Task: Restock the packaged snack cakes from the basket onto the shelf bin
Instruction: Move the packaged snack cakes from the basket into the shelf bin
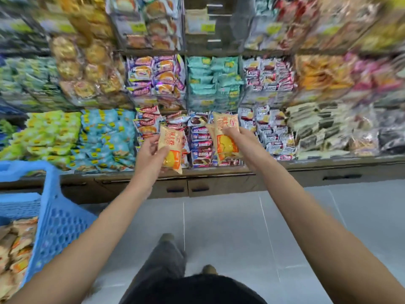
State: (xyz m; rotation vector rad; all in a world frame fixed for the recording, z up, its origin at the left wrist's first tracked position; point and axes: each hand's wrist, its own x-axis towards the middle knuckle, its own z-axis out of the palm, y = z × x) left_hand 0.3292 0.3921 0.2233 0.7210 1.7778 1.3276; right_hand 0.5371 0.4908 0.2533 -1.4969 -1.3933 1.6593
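My left hand [151, 154] grips one orange-and-cream snack cake packet [172, 148] in front of the lowest shelf row. My right hand [238, 139] holds two or so matching packets [225, 137], stacked together, a little higher and to the right. Both hands hover in front of the shelf bins [197, 137] filled with red and blue wrapped cakes. The blue plastic basket [54, 216] stands at the lower left with several more of the orange packets [17, 249] inside.
Wire shelf bins packed with many kinds of wrapped snacks fill the wall ahead. Below them runs a wooden cabinet base [197, 185] with dark handles. Grey tiled floor [285, 227] lies between me and the shelf; my legs and shoes show at the bottom.
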